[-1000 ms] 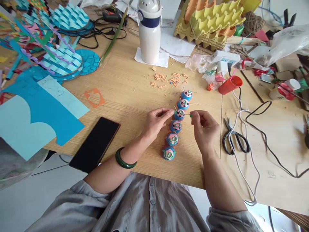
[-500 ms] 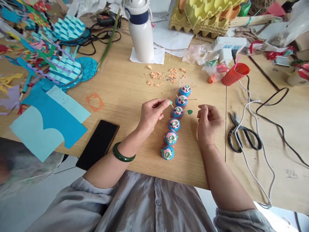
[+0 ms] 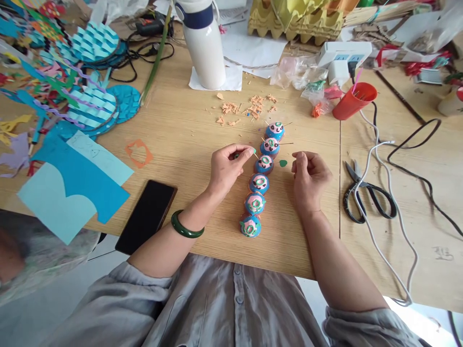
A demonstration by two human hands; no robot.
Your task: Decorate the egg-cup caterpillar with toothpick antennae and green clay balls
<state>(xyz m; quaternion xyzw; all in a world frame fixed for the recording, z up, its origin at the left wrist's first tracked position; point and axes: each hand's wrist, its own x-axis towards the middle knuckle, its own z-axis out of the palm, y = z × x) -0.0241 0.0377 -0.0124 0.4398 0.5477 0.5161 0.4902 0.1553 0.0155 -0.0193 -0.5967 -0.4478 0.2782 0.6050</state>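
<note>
Several small domes (image 3: 259,183), blue with pink tops and green and dark clay details, stand in a touching row. My left hand (image 3: 228,168) is closed in a pinch at the row's left side. Between its thumb and forefinger shows a bit of green clay (image 3: 254,151), at the end of a thin stick reaching from the third dome from the back. On that dome's other side, a flat green clay piece (image 3: 283,163) sits at a stick's tip. My right hand (image 3: 311,180) is curled just right of it, apart from the row; what its fingers hold, if anything, is hidden.
Orange crumbs (image 3: 230,107) lie behind the row, before a white bottle (image 3: 204,53). At right are a red cup (image 3: 354,101), scissors (image 3: 369,190) and cables (image 3: 401,231). A phone (image 3: 146,217) and blue paper (image 3: 83,178) lie at left. Yellow egg trays (image 3: 296,21) stand at the back.
The whole view has shifted slightly. My left hand keeps its pinch by the third dome. My right hand has moved slightly, its fingers still curled.
</note>
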